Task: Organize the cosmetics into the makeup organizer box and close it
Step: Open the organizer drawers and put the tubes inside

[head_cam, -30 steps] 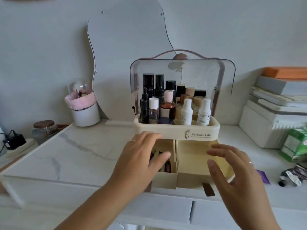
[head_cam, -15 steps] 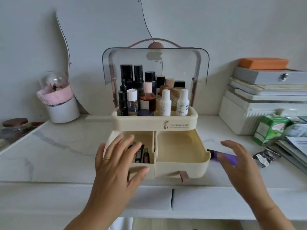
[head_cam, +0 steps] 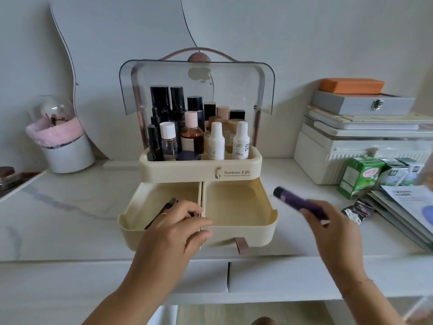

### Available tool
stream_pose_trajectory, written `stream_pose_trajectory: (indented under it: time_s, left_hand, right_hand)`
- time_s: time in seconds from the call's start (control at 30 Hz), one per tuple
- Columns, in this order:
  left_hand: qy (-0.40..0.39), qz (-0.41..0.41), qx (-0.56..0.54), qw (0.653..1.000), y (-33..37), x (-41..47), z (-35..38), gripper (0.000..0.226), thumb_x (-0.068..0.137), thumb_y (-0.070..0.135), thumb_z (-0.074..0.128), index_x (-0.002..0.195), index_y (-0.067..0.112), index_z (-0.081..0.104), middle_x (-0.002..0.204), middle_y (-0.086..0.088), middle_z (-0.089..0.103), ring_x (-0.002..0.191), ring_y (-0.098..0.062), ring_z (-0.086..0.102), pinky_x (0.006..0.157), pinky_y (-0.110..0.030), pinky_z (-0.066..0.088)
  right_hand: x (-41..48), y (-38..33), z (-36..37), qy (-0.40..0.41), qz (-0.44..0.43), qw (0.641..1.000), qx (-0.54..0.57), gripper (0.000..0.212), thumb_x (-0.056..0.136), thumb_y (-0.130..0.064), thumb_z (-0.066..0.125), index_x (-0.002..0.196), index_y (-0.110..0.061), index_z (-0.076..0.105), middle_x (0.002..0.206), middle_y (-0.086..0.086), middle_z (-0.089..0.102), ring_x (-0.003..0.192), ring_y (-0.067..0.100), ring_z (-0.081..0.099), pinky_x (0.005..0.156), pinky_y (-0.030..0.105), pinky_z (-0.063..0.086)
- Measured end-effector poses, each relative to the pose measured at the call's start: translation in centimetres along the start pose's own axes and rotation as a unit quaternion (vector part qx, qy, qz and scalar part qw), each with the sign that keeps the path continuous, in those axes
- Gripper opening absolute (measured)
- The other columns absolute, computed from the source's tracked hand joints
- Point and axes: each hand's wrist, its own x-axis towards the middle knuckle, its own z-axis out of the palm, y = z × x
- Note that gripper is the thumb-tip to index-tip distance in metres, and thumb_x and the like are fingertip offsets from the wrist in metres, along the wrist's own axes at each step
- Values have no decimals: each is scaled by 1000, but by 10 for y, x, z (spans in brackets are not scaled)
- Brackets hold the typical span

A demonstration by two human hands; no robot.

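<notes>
While the left hand (head_cam: 173, 228) rests with loosely curled fingers on the front lip of the left drawer (head_cam: 140, 207), pinching nothing that can be made out, the right hand (head_cam: 332, 226) holds the purple tube (head_cam: 297, 202) in a closed grip at its lower end, right of centre in the frame. The tube's long axis slants up and left, its dark cap pointing at the empty right drawer (head_cam: 236, 202) just beside it, so the right hand looks the nearer one to drop it in.

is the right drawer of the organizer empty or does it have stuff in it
Empty. The right drawer is pulled out and only its bare cream floor shows; the purple tube sits in the right hand beside it, not inside.
</notes>
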Motion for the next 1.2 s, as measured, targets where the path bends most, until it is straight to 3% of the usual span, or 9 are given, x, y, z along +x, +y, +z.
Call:
stream_pose_trajectory:
  time_s: [0.13, 0.33, 0.53, 0.63, 0.73, 0.83, 0.93, 1.03, 1.2]
  left_hand:
    - [-12, 9, 11, 1000, 1, 1, -1, 12, 75, 13, 76, 85, 18, 72, 93, 7, 61, 71, -10, 60, 60, -27, 49]
    - [-17, -3, 14, 1000, 5, 0, -5, 13, 75, 14, 77, 87, 18, 73, 94, 9, 62, 70, -12, 62, 59, -26, 49]
    - [-15, 1, 11, 1000, 6, -2, -10, 7, 85, 22, 66, 89, 20, 71, 98, 12, 63, 75, -10, 61, 65, -24, 48]
    - [-12, 9, 11, 1000, 5, -1, -10, 19, 87, 31, 55, 87, 20, 71, 96, 12, 63, 73, -10, 61, 66, -22, 46]
    - [-3, 12, 12, 1000, 3, -1, -8, 23, 88, 32, 50, 84, 21, 70, 95, 12, 63, 71, -10, 61, 66, -20, 44]
    - [2, 8, 18, 1000, 3, -2, -6, 24, 87, 32, 49, 84, 21, 70, 96, 11, 63, 72, -11, 62, 64, -27, 46]
    - [0, 0, 13, 1000, 5, -1, -6, 23, 86, 32, 49, 81, 21, 68, 95, 11, 62, 72, -11, 62, 63, -26, 45]
    - [-3, -2, 12, 1000, 7, 0, -6, 24, 86, 34, 48, 80, 21, 67, 94, 11, 62, 72, -10, 63, 63, -25, 44]
    - [-10, -4, 11, 1000, 9, -1, -7, 26, 87, 33, 47, 82, 19, 68, 95, 10, 62, 74, -12, 64, 61, -31, 52]
  right_hand:
    - [-2, -58, -39, 106, -145, 978, 102, 20, 84, -25, 67, 104, -26, 67, 78, -12, 58, 67, 6, 54, 61, 6, 40]
    - [-9, -121, -11, -156, -242, 956, 56, 13, 82, -23, 68, 93, -28, 73, 89, -7, 60, 73, 4, 56, 66, 13, 44]
    - [-11, -126, 10, -217, -256, 941, 31, 30, 90, -45, 50, 101, -25, 71, 93, -5, 53, 86, 13, 54, 75, 27, 47]
    - [-14, -113, 3, -227, -232, 940, 104, 39, 89, -55, 40, 98, -31, 70, 96, -14, 54, 88, 5, 53, 74, 17, 44]
    - [-3, -70, -5, -74, -153, 978, 123, 24, 87, -44, 51, 90, -28, 68, 94, -12, 58, 83, 4, 57, 69, 11, 41]
    - [17, -4, -11, 42, 26, 999, -8, 21, 83, -29, 65, 101, -18, 65, 112, 8, 55, 103, 30, 53, 87, 35, 44]
    - [25, 42, -12, -64, 174, 970, -158, 47, 81, -38, 65, 122, -17, 54, 141, 14, 36, 125, 40, 34, 102, 47, 32]
    - [21, 59, -6, -114, 172, 956, -210, 35, 84, -40, 57, 112, -19, 54, 139, 11, 43, 117, 39, 44, 96, 42, 35]
    - [11, 59, 2, -35, 67, 986, -147, 23, 83, -10, 60, 105, -7, 65, 104, 17, 66, 86, 38, 56, 69, 34, 38]
